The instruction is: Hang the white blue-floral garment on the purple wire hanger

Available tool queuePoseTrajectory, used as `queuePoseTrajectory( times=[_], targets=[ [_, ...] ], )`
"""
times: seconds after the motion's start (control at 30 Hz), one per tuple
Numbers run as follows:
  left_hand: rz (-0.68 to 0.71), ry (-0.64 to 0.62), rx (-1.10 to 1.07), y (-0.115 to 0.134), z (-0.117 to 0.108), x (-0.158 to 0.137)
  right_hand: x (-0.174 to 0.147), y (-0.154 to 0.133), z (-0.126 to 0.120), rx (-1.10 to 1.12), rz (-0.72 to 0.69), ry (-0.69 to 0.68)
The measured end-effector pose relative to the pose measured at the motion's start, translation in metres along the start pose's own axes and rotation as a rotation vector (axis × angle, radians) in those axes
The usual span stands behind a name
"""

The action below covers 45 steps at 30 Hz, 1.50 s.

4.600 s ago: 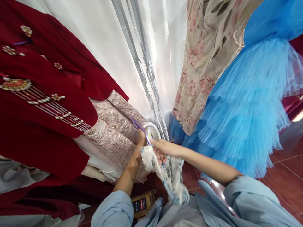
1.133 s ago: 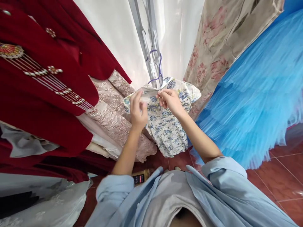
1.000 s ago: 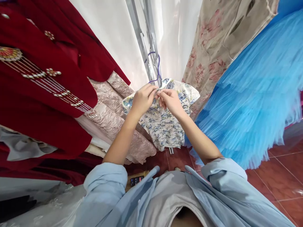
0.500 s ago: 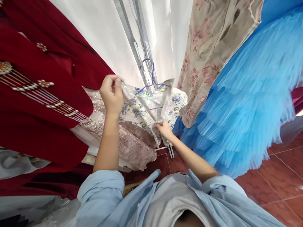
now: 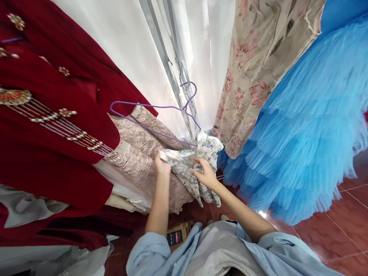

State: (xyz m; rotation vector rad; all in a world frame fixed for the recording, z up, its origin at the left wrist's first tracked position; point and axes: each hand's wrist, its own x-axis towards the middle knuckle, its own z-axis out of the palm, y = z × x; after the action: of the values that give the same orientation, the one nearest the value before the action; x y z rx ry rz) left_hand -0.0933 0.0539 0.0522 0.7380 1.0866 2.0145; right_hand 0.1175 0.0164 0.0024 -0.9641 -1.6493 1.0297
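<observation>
A white blouse-like garment with a blue floral print point(image 5: 211, 147) hangs from the right arm of a purple wire hanger point(image 5: 149, 105). The hanger's left arm is bare and sticks out over the pink embroidered dress. My left hand point(image 5: 162, 163) is closed on the left part of the garment, below the hanger's lower bar. At the garment's middle is my right hand point(image 5: 205, 174), its thumb and forefinger apart against the cloth. The lower end of the garment drapes beneath both hands.
A metal stand point(image 5: 162, 50) rises behind the hanger before white curtains. Dark red beaded garments point(image 5: 66, 142) and a pink embroidered dress point(image 5: 135, 149) hang left. Right are a beige floral dress point(image 5: 244, 76) and a blue ruffled tulle dress point(image 5: 290, 134). A phone point(image 5: 174, 237) lies below.
The garment's left side has come off the hanger, baring that arm. My left hand has moved down and right with the cloth. My right hand has lowered slightly and its fingers have parted.
</observation>
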Motion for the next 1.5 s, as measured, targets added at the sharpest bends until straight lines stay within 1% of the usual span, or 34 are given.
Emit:
queuePoseTrajectory(
  times=[0.03,0.07,0.1,0.17,0.2,0.23,0.3,0.37,0.4,0.47,0.57,0.63,0.7,0.77,0.83,0.93,1.03,1.07,1.13,1.2,1.23,1.3,1.33,1.4,1.43,1.5],
  targets=[
    [-0.001,-0.048,0.042,-0.012,0.01,-0.023,-0.001,-0.002,0.001,0.022,-0.04,-0.046],
    [0.042,-0.167,0.19,-0.022,0.019,-0.044,-0.003,-0.003,0.0,0.054,-0.056,-0.109],
    [0.081,-0.318,0.351,-0.029,0.026,-0.063,-0.004,-0.003,-0.002,0.092,-0.047,-0.173],
    [0.164,-0.536,0.584,-0.038,0.036,-0.09,-0.008,0.0,-0.012,0.147,0.013,-0.27],
    [0.165,-0.603,0.628,-0.039,0.038,-0.097,-0.01,0.001,-0.02,0.156,0.052,-0.306],
    [0.127,-0.648,0.618,-0.04,0.038,-0.102,-0.012,0.001,-0.031,0.151,0.09,-0.335],
    [-0.05,-0.736,0.503,-0.041,0.035,-0.107,-0.017,-0.002,-0.054,0.12,0.139,-0.408],
    [-0.239,-0.826,0.373,-0.042,0.03,-0.114,-0.022,-0.009,-0.077,0.098,0.145,-0.496],
    [-0.301,-0.868,0.344,-0.043,0.027,-0.118,-0.024,-0.014,-0.086,0.098,0.139,-0.521],
    [-0.36,-0.941,0.368,-0.045,0.022,-0.131,-0.028,-0.025,-0.101,0.11,0.127,-0.516],
    [-0.378,-1.028,0.513,-0.047,0.012,-0.151,-0.032,-0.038,-0.118,0.102,0.119,-0.441],
    [-0.348,-1.037,0.635,-0.048,0.002,-0.16,-0.034,-0.044,-0.131,0.062,0.12,-0.406],
    [-0.283,-1.038,0.773,-0.048,-0.011,-0.164,-0.036,-0.047,-0.146,0.016,0.124,-0.36],
    [-0.207,-1.055,0.905,-0.045,-0.026,-0.162,-0.039,-0.049,-0.161,-0.02,0.128,-0.282],
    [-0.144,-1.043,0.985,-0.037,-0.039,-0.156,-0.042,-0.048,-0.176,-0.05,0.136,-0.183],
    [-0.075,-0.966,1.021,-0.009,-0.052,-0.141,-0.049,-0.044,-0.197,-0.076,0.172,-0.034],
    [0.063,-0.904,1.003,0.038,-0.05,-0.118,-0.057,-0.036,-0.211,-0.082,0.232,0.05],
    [0.132,-0.889,0.964,0.055,-0.046,-0.11,-0.06,-0.034,-0.214,-0.086,0.245,0.07],
    [0.265,-0.869,0.816,0.086,-0.033,-0.093,-0.063,-0.032,-0.218,-0.101,0.243,0.113],
    [0.347,-0.838,0.655,0.107,-0.012,-0.077,-0.064,-0.033,-0.219,-0.12,0.217,0.168],
    [0.358,-0.812,0.599,0.112,0.0,-0.069,-0.063,-0.034,-0.219,-0.127,0.204,0.198],
    [0.313,-0.742,0.519,0.112,0.027,-0.052,-0.061,-0.037,-0.217,-0.132,0.188,0.249],
    [0.257,-0.711,0.469,0.107,0.04,-0.043,-0.059,-0.037,-0.216,-0.132,0.181,0.268],
    [0.103,-0.673,0.343,0.093,0.064,-0.027,-0.056,-0.036,-0.214,-0.133,0.165,0.275],
    [0.028,-0.662,0.293,0.085,0.073,-0.02,-0.055,-0.033,-0.214,-0.134,0.153,0.267],
    [-0.073,-0.636,0.251,0.074,0.086,-0.01,-0.051,-0.027,-0.215,-0.146,0.128,0.248]
  ],
)
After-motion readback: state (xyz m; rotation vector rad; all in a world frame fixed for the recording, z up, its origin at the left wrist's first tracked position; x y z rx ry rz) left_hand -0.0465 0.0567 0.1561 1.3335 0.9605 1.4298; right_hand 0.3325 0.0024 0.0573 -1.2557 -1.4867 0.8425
